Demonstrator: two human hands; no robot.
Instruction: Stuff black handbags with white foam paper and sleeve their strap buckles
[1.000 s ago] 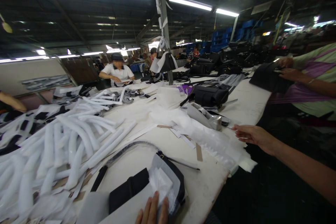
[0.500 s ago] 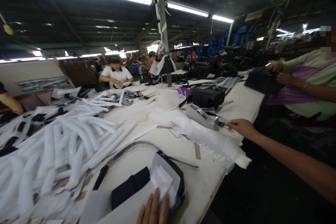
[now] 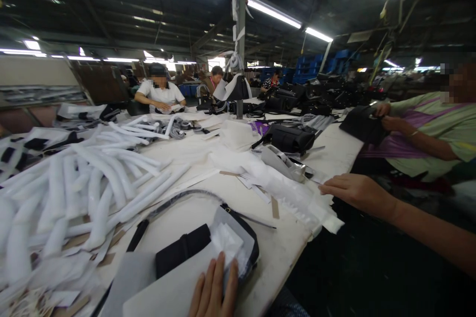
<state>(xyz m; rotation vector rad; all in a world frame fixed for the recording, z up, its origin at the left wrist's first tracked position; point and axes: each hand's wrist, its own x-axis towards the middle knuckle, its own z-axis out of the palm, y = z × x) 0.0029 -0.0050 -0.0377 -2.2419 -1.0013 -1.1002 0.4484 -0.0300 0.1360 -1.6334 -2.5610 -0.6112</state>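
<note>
My left hand (image 3: pixel 215 285) lies with its fingers stretched out over a white paper sheet (image 3: pixel 163 285) and a crumpled white wrap. Under these is a black handbag (image 3: pixel 250 230), partly covered, with a black flap or panel (image 3: pixel 182 252) showing. Its long black strap (image 3: pixel 178 203) in clear film curves over the table behind it. Out to the right, my right hand (image 3: pixel 353 194) is closed in a pinch at the table's edge. A thin strip seems to run from its fingertips towards a grey wrapped bundle (image 3: pixel 280 163); what it holds is too small to name.
White padded tubes (image 3: pixel 92 183) are heaped on the left of the white table (image 3: pixel 208 178). White foam sheeting (image 3: pixel 275 188) hangs over the right edge. Black bags (image 3: pixel 288 137) lie further back by a post (image 3: pixel 241 34). A co-worker (image 3: pixel 424 129) at right handles a black bag.
My view has turned slightly left and closer. My right hand has drawn back a little, its back now turned more upward. My left hand stays on the white paper.
</note>
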